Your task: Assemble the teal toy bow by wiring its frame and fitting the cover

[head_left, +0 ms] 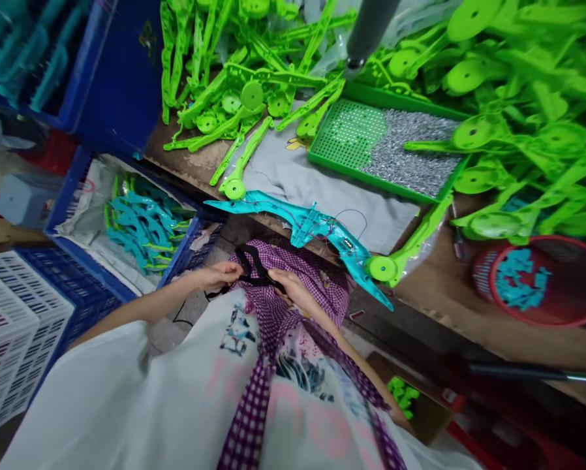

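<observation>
Over the white printed T-shirt (166, 391), left hand (217, 277) and right hand (295, 292) both pinch the purple checked apron (273, 316)'s black strap (255, 273) at chest; risk: it snags loose wires (357, 214) on the overhanging cyan plastic part (317, 225), dragging it down.

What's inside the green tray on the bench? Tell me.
A heap of small silvery metal pieces fills the right of the green tray; its left shows bare perforated floor. A green plastic arm lies across the heap. The floor beneath the heap is covered.
</observation>
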The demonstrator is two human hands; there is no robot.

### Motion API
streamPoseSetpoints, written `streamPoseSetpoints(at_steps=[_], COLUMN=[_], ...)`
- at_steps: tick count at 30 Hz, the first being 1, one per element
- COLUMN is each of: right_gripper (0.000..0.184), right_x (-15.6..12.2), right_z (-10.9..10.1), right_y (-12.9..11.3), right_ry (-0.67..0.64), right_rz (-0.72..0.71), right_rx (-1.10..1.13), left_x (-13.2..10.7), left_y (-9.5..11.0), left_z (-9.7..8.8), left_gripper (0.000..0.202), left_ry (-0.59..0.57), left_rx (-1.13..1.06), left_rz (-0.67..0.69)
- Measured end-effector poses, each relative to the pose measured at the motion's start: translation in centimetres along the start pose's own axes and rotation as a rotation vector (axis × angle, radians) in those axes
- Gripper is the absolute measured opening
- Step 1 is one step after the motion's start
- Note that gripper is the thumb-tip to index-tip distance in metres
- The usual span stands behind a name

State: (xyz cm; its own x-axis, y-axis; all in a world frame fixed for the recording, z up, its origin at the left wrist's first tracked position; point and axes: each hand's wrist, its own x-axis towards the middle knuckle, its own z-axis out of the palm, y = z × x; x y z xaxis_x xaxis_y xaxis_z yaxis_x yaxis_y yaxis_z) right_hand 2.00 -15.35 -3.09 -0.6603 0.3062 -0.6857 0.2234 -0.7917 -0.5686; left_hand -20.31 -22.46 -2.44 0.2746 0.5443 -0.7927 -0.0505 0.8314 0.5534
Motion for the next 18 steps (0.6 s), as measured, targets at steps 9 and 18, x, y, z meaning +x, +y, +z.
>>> streamPoseSetpoints(at_steps=[9, 18], right_gripper=[0.041, 0.043], right_x=[-0.2, -0.1], right_z=[-0.1, -0.1], right_y=[-0.2, -0.1], right_ry=[0.016, 0.01], right_rz=[0.02, 0.005], right_rx=[-0.012, -0.007], left_x=[-0.8, -1.2], left_y=[1.4, -1.1], left_z=[1.8, 2.6], left_gripper=[0.047, 0.035], left_ry=[0.132, 0.288], left_rx=[0.236, -0.133], left_rz=[-0.023, 0.033])
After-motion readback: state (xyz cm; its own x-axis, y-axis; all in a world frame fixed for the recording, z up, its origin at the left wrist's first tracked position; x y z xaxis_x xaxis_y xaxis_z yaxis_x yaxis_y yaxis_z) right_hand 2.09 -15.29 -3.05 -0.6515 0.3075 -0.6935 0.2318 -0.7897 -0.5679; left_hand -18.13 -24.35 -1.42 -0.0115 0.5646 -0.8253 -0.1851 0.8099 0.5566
